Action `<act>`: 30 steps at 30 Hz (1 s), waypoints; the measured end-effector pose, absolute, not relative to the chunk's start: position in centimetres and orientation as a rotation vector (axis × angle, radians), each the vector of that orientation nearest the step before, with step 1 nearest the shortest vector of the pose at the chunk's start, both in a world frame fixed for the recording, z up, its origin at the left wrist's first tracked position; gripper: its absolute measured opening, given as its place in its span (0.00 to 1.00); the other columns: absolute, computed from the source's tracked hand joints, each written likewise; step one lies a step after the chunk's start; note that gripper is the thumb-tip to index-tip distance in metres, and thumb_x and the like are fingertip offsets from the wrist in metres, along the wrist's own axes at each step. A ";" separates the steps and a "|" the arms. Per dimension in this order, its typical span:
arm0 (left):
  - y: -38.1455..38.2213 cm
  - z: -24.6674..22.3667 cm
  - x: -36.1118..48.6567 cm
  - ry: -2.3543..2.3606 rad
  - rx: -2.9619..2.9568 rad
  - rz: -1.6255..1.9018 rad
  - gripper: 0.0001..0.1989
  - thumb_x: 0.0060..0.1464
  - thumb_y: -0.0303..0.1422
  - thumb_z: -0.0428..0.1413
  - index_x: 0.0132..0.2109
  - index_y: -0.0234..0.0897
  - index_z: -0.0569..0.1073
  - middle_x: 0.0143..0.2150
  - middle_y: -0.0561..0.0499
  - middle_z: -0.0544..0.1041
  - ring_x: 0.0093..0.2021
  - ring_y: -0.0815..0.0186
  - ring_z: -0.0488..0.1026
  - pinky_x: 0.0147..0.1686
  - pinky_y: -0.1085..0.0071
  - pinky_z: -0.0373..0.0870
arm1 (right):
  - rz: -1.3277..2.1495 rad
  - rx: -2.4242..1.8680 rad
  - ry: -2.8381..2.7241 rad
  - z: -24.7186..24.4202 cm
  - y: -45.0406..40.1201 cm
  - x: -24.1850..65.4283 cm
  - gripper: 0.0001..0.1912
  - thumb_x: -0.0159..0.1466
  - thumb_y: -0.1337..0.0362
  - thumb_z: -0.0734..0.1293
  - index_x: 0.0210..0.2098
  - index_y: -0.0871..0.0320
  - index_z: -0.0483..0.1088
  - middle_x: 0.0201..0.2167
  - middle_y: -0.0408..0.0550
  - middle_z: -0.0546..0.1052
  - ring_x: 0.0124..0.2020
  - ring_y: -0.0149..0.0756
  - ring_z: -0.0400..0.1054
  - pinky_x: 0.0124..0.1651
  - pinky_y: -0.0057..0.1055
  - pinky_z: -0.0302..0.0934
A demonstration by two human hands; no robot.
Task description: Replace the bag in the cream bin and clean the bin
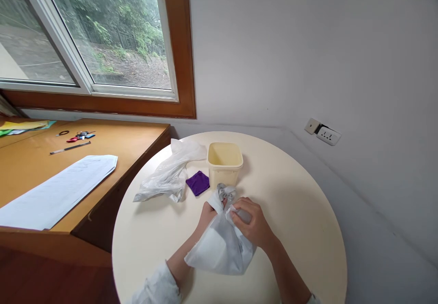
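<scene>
A whitish, see-through plastic bag (pixel 222 247) is gathered at its top between my hands, above the front part of the round white table (pixel 294 231). My left hand (pixel 208 213) is closed around the bunched neck, its fingers partly hidden behind the plastic. With thumb and fingers pinched, my right hand (pixel 251 221) grips the bag's right side near the neck. Just beyond them stands an open cream-coloured tub (pixel 224 174). A folded purple cloth (pixel 198 183) lies to the tub's left, and a second crumpled clear bag (pixel 167 174) rests farther left.
On the left, a wooden desk (pixel 137 136) adjoins the round table and bears papers (pixel 65 192), keys (pixel 82 135) and a thin dark strip (pixel 70 147). A window is behind the desk. The wall at the right has a socket (pixel 328 135).
</scene>
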State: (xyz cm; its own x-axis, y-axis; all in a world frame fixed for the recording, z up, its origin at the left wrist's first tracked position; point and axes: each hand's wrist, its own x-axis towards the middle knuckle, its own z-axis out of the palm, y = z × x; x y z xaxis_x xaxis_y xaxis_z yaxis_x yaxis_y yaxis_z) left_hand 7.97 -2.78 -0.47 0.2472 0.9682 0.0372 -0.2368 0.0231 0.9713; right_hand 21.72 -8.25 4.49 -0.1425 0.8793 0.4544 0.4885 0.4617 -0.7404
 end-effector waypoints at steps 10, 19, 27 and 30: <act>-1.3 -2.5 7.5 0.882 1.123 1.127 0.15 0.40 0.34 0.62 0.38 0.34 0.74 0.35 0.48 0.76 0.40 0.59 0.70 0.38 0.68 0.67 | 0.641 -1.284 -1.962 4.7 -8.4 20.7 0.07 0.54 0.72 0.60 0.23 0.57 0.57 0.24 0.40 0.67 0.31 0.31 0.61 0.39 0.29 0.54; -1.7 -1.9 7.4 0.876 1.131 1.078 0.12 0.42 0.37 0.62 0.33 0.33 0.73 0.29 0.50 0.73 0.35 0.61 0.69 0.35 0.68 0.66 | 0.738 -1.284 -1.971 4.3 -8.2 20.5 0.06 0.54 0.73 0.59 0.24 0.57 0.59 0.26 0.41 0.69 0.30 0.31 0.62 0.36 0.27 0.54; -1.7 -2.2 7.4 0.869 1.113 1.066 0.13 0.41 0.40 0.62 0.27 0.35 0.71 0.25 0.52 0.71 0.30 0.65 0.67 0.33 0.70 0.65 | 0.741 -1.311 -1.968 4.1 -8.1 20.3 0.06 0.54 0.73 0.59 0.24 0.57 0.61 0.26 0.41 0.70 0.30 0.31 0.62 0.36 0.26 0.54; -1.7 -2.4 7.5 0.862 1.111 1.071 0.12 0.40 0.39 0.63 0.28 0.36 0.71 0.25 0.52 0.71 0.30 0.65 0.67 0.33 0.70 0.65 | 0.752 -1.314 -1.963 4.1 -8.1 20.2 0.06 0.54 0.72 0.59 0.23 0.57 0.60 0.25 0.41 0.69 0.29 0.30 0.62 0.34 0.26 0.53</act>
State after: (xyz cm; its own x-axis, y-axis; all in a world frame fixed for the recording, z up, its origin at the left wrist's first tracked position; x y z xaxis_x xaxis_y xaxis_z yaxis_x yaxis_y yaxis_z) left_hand 7.48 -1.65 -2.36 0.2767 0.9607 -0.0228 -0.2280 0.0887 0.9696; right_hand 20.20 -8.12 4.11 -0.2860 0.9372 0.1997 0.5639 0.3331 -0.7557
